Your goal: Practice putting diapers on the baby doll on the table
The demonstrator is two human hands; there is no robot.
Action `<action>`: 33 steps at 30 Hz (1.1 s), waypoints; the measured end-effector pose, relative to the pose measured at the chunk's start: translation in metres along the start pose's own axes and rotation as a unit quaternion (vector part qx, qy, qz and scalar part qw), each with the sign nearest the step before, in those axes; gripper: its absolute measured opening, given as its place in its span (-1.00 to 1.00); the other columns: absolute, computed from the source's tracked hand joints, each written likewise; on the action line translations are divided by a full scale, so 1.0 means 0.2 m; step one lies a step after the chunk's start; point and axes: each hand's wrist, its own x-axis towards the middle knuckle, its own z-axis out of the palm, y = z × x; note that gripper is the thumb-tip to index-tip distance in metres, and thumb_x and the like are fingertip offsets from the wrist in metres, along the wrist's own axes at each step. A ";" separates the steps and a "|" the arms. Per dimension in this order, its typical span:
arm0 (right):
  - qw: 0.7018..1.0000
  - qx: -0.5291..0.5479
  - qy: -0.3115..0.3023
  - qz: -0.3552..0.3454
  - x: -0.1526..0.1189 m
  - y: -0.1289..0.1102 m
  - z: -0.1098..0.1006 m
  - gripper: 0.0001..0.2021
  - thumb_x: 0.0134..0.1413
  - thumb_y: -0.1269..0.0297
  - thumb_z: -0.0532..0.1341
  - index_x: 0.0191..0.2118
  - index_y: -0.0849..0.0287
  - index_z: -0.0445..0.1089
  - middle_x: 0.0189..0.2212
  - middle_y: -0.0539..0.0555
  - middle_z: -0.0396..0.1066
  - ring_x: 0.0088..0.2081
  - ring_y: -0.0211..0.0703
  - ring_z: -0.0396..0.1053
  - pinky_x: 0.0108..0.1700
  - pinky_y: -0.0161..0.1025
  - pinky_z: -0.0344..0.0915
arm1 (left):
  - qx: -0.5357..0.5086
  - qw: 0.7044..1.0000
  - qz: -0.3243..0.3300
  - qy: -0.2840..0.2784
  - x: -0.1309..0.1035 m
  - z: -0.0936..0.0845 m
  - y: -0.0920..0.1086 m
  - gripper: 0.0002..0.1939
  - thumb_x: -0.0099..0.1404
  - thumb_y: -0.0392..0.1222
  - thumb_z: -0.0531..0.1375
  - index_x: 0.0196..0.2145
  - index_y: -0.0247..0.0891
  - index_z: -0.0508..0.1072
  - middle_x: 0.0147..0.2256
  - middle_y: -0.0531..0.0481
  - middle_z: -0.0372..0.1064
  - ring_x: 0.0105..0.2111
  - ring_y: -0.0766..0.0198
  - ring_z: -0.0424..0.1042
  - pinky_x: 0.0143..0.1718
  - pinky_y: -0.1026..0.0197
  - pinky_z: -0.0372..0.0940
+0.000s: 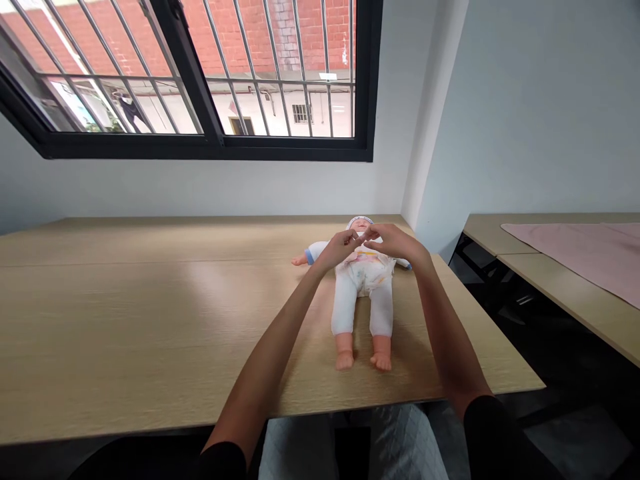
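- Nearest my camera, the wearer's 2 grey trouser legs [300, 450] show under the near edge of the table [150, 347], and each arm ends in a black sleeve [500, 437].
- I see the doll [380, 298] on its back toward the table's right edge, 2 bare feet [344, 360] pointing at the near edge and its head at the far edge.
- White cloth covers its 2 legs; a patterned diaper [369, 277] sits around its hips.
- The left hand [342, 247] is over the doll's upper body, bent at the wrist with fingers curled; from my feed I cannot tell how far they close or whether they grip the clothing.
- The right hand [393, 241] comes in from the opposite side, partly open, thumb parted from fingers; its fingertips are right by the left hand's, and contact with the doll is unclear to me.
- Past them I get the doll's white cap [360, 219]; 1 blue cuff [309, 256] stretches leftward, another lies near the right edge.
- Rightward, a 2nd table [493, 233] carries a pink cloth [585, 250].
- Beyond the far edge: a pale wall [225, 187] and a barred window [215, 148].
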 end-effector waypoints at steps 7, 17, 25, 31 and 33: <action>0.970 0.065 0.210 -0.107 0.01 -0.13 0.03 -0.93 0.12 0.42 0.11 -0.27 0.15 0.31 -0.25 0.07 0.43 -0.18 -0.14 0.40 -0.13 -0.19 0.31 | -0.204 0.976 0.027 0.068 -0.03 -0.02 0.14 -0.66 0.32 0.02 0.12 -0.49 -0.25 0.26 -0.64 0.16 0.09 -0.64 0.46 0.10 -0.58 0.36 0.04; 0.947 0.063 0.251 -0.192 -0.03 -0.21 0.00 -0.90 0.16 0.44 0.11 -0.29 0.12 0.33 -0.27 0.04 0.39 -0.19 -0.14 0.37 -0.07 -0.14 0.30 | -0.410 0.910 0.005 -0.052 -0.04 -0.07 0.17 -0.77 0.34 -0.09 0.06 -0.37 -0.29 0.37 -0.57 0.09 0.22 -0.63 0.40 0.26 -0.56 0.32 0.24; 0.938 0.081 0.268 -0.203 -0.04 -0.22 0.00 -0.90 0.17 0.41 0.12 -0.27 0.11 0.36 -0.26 0.03 0.40 -0.19 -0.15 0.37 -0.06 -0.13 0.32 | -0.469 0.879 0.003 -0.086 -0.04 -0.09 0.17 -0.76 0.33 -0.05 0.11 -0.30 -0.30 0.38 -0.54 0.07 0.28 -0.62 0.36 0.32 -0.57 0.29 0.30; 0.937 0.080 0.270 -0.207 -0.05 -0.24 0.00 -0.89 0.18 0.40 0.11 -0.25 0.10 0.36 -0.25 0.03 0.40 -0.18 -0.15 0.37 -0.06 -0.12 0.32 | -0.476 0.874 0.015 -0.100 -0.05 -0.10 0.19 -0.76 0.35 -0.05 0.11 -0.26 -0.31 0.39 -0.55 0.07 0.28 -0.62 0.36 0.33 -0.55 0.30 0.29; 0.938 0.077 0.266 -0.208 -0.05 -0.23 0.00 -0.89 0.18 0.40 0.11 -0.24 0.10 0.36 -0.25 0.04 0.40 -0.18 -0.15 0.37 -0.06 -0.12 0.32 | -0.474 0.874 0.015 -0.102 -0.06 -0.10 0.19 -0.75 0.35 -0.05 0.11 -0.29 -0.31 0.39 -0.55 0.07 0.28 -0.62 0.36 0.33 -0.55 0.31 0.28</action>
